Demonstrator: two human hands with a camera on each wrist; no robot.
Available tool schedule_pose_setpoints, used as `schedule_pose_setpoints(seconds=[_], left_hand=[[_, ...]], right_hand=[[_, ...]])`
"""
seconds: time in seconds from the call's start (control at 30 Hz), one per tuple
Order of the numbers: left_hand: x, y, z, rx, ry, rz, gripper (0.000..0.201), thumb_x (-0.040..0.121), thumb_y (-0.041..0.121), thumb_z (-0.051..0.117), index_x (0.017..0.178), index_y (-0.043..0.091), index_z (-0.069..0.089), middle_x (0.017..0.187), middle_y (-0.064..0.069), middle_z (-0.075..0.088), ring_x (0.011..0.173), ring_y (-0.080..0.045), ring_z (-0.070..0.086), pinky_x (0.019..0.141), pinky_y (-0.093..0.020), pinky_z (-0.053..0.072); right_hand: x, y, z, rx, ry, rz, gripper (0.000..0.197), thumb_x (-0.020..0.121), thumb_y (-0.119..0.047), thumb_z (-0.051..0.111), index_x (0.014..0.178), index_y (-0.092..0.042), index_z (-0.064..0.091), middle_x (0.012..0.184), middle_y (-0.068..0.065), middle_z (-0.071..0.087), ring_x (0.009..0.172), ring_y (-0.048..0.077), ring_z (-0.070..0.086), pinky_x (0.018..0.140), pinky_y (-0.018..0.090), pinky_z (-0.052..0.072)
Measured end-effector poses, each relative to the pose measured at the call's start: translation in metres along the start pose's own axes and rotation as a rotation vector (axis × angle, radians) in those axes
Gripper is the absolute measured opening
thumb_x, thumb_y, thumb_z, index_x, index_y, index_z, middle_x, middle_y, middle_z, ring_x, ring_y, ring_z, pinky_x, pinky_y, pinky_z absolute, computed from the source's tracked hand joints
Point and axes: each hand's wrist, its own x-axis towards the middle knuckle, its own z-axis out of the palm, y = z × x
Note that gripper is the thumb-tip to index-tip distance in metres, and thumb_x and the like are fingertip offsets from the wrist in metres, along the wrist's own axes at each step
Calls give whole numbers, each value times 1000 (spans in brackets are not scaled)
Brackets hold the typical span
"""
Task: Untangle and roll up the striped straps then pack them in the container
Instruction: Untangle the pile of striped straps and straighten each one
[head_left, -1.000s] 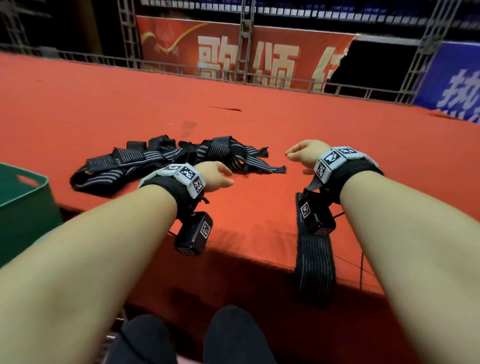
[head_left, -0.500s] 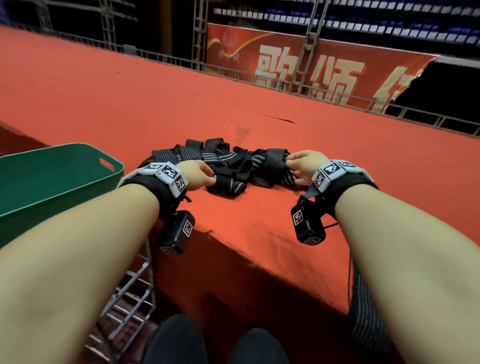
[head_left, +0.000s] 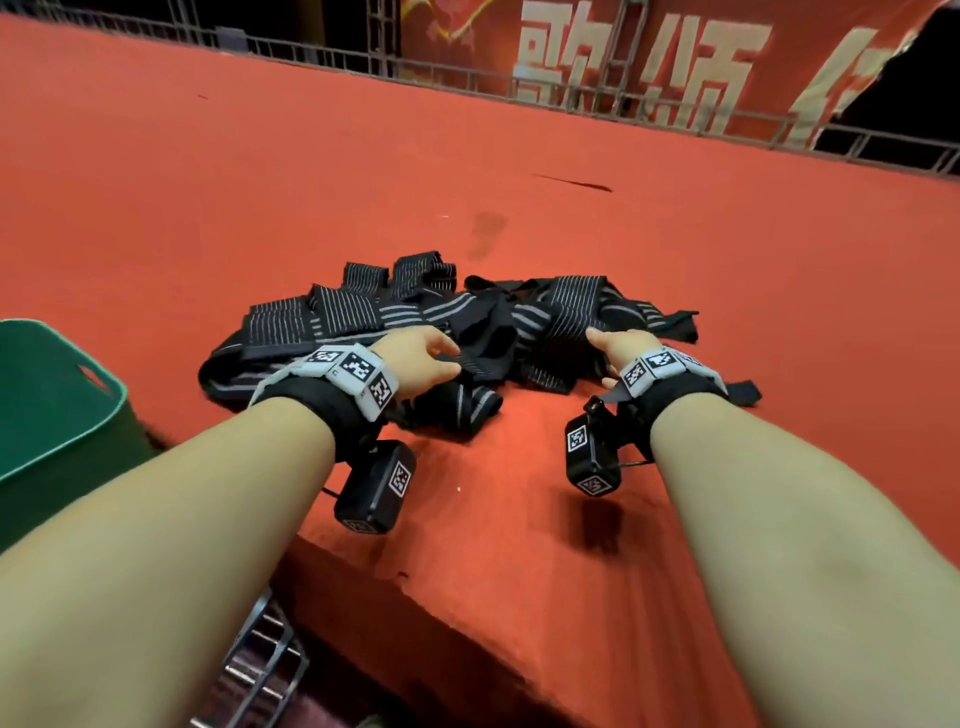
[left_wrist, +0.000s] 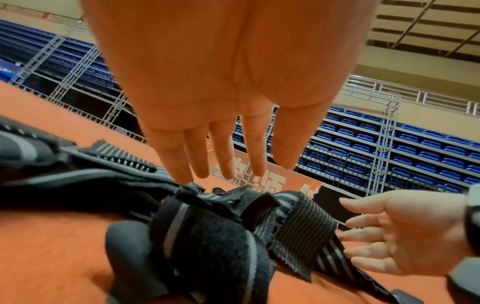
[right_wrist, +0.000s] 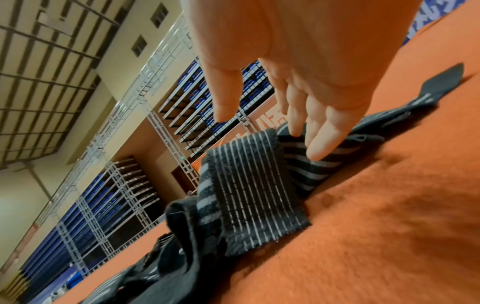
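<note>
A tangled heap of black straps with grey stripes (head_left: 457, 322) lies on the red carpeted platform (head_left: 519, 493). My left hand (head_left: 415, 356) hovers over the heap's near middle with straight fingers (left_wrist: 197, 156), the little fingertip touching a strap (left_wrist: 207, 236). My right hand (head_left: 618, 348) reaches in at the heap's right side, fingers straight (right_wrist: 322, 133), two fingertips resting on a striped strap (right_wrist: 254, 181). Neither hand holds anything. The right hand (left_wrist: 394, 232) also shows open, palm up, in the left wrist view.
A green plastic container (head_left: 57, 415) stands off the platform's edge at the left. The platform's near edge (head_left: 415, 587) drops away below my forearms, with a metal frame (head_left: 260, 660) beneath. A railing and a red banner (head_left: 649, 57) close off the far side.
Both hands have moved forward onto the heap of straps. The single strap that hung over the platform's edge a second ago is out of view. The camera has swung and come closer.
</note>
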Motion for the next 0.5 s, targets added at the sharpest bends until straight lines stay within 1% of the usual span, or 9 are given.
schedule_pose_setpoints(seconds=[0.07, 0.1, 0.13, 0.17, 0.2, 0.23, 0.3, 0.37, 0.5], left_hand=[[12, -6, 5, -21, -17, 0, 35, 92, 26, 56, 126, 19, 55, 129, 0, 56, 120, -16, 51, 92, -20, 35], [17, -9, 7, -33, -23, -5, 34, 92, 26, 56, 125, 19, 56, 129, 1, 56, 120, -16, 51, 91, -19, 34], [21, -12, 9, -47, -25, -13, 33, 92, 26, 56, 125, 20, 56, 128, 1, 57, 121, -16, 50, 90, -18, 33], [23, -14, 10, -60, -24, -17, 32, 92, 25, 56, 124, 20, 57, 127, 1, 57, 120, -15, 51, 91, -18, 33], [26, -15, 11, -70, -21, -19, 32, 92, 25, 56, 123, 20, 57, 127, 1, 58, 120, -15, 51, 92, -19, 34], [27, -16, 12, -75, -17, -16, 31, 91, 25, 57, 122, 20, 58, 126, 1, 58, 119, -15, 51, 94, -20, 35], [28, -17, 12, -82, -4, -11, 30, 92, 25, 56, 121, 20, 58, 125, 2, 58, 118, -15, 51, 92, -19, 34], [25, -14, 11, -93, 13, -9, 30, 92, 25, 56, 121, 20, 59, 125, 2, 58, 119, -15, 51, 90, -17, 32], [10, -4, 11, -162, 18, -2, 28, 92, 24, 56, 119, 20, 59, 124, 2, 59, 116, -14, 53, 92, -19, 35]], right_hand=[[30, 7, 3, 33, -17, 1, 70, 74, -41, 74, 128, -7, 45, 123, 13, 55, 102, 36, 58, 71, 48, 57], [43, 10, 5, 25, -25, 1, 78, 69, -47, 75, 130, -7, 46, 123, 15, 56, 101, 36, 60, 74, 51, 57], [56, 13, 6, 12, -37, -7, 78, 69, -51, 73, 129, -8, 48, 125, 15, 57, 105, 36, 60, 83, 51, 54], [55, 11, 9, -2, -42, -36, 70, 76, -49, 69, 129, -9, 50, 129, 15, 56, 112, 34, 58, 93, 48, 50], [54, 9, 10, 1, -43, -61, 58, 83, -42, 64, 130, -9, 51, 131, 13, 55, 118, 32, 55, 99, 45, 47], [52, 7, 12, 11, -32, -78, 50, 88, -36, 60, 129, -10, 53, 132, 12, 55, 121, 30, 53, 102, 42, 45], [46, 1, 11, 22, 6, -139, 41, 90, -29, 60, 127, -12, 57, 131, 9, 57, 119, 27, 54, 102, 38, 43], [42, -3, 9, 23, 15, -221, 32, 91, -26, 59, 121, -15, 62, 127, 6, 59, 116, 25, 56, 102, 39, 44], [13, -19, -2, 34, -21, -356, 16, 91, -23, 58, 103, -20, 69, 107, 2, 67, 106, 22, 61, 100, 40, 46]])
